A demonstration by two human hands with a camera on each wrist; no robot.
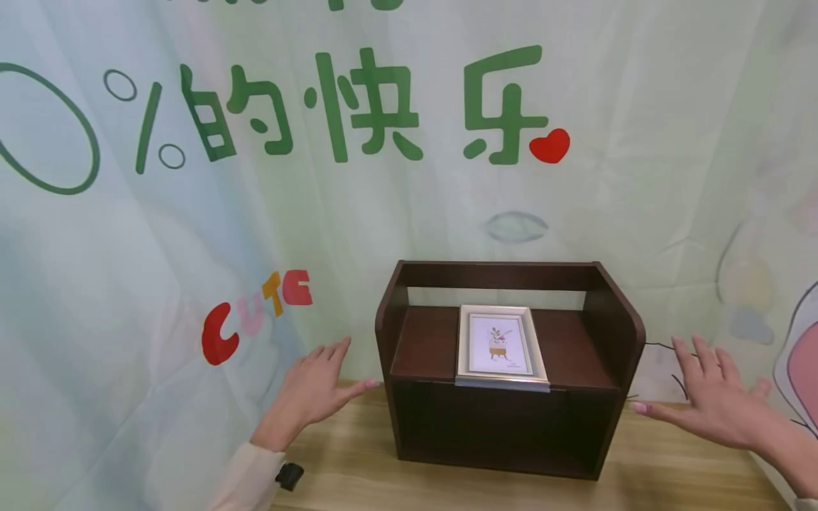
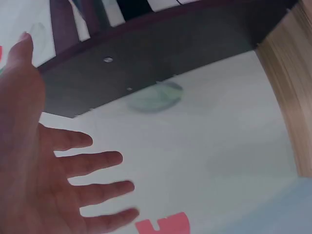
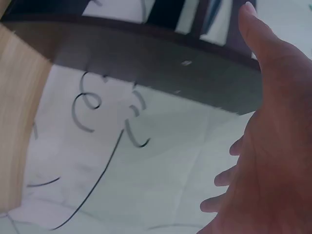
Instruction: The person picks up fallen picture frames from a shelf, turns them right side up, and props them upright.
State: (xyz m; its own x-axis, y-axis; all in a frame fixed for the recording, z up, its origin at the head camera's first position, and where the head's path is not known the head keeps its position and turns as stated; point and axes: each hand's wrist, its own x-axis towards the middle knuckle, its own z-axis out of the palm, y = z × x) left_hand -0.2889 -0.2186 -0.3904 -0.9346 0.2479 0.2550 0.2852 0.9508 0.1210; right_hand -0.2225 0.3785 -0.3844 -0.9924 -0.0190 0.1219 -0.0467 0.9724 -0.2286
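A dark brown two-tier shelf [image 1: 505, 426] stands on the wooden table. Across its upper board lies a framed picture [image 1: 498, 345], silver-edged, showing a potted plant drawing; its near edge reaches the board's front edge. To the shelf's left my left hand [image 1: 319, 387] is held with fingers spread, apart from the side panel. My right hand [image 1: 718, 397] is on the other side, its fingers likewise spread and holding nothing. In the left wrist view the shelf's side panel [image 2: 156, 63] passes above the fingers; the right wrist view shows the opposite panel [image 3: 146, 58] beside the thumb.
A pale printed curtain [image 1: 396, 206] with green characters and a red heart hangs right behind the shelf. It also runs along the left side. The wooden tabletop [image 1: 345, 468] extends in front of the shelf and to both sides.
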